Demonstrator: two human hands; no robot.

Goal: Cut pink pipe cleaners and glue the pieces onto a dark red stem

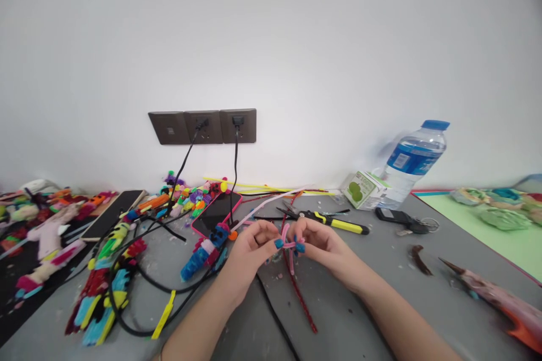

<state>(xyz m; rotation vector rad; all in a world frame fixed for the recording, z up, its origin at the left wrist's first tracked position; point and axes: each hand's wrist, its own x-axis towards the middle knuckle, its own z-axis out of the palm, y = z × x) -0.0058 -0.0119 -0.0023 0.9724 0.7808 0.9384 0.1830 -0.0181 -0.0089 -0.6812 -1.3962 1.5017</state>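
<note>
Both hands meet over the middle of the grey table, fingertips pinched on a pink pipe cleaner (286,232) that is bent or crossed between them. My left hand (256,248) is closed on its left side, thumb and forefinger together. My right hand (318,243) pinches the right side. A red pipe cleaner (301,293) runs from below the fingers toward the table's front; whether it is joined to the pink one I cannot tell. Just behind my right hand lie yellow-handled pliers (339,222). A blue fuzzy figure (197,262) lies left of my left hand.
A pink-edged phone (217,213), black cables (146,331) and colourful fuzzy figures (104,287) lie to the left. A tilted water bottle (412,163), a green-white box (362,190) and keys (417,225) stand or lie at the right. Wall sockets (203,127) are behind.
</note>
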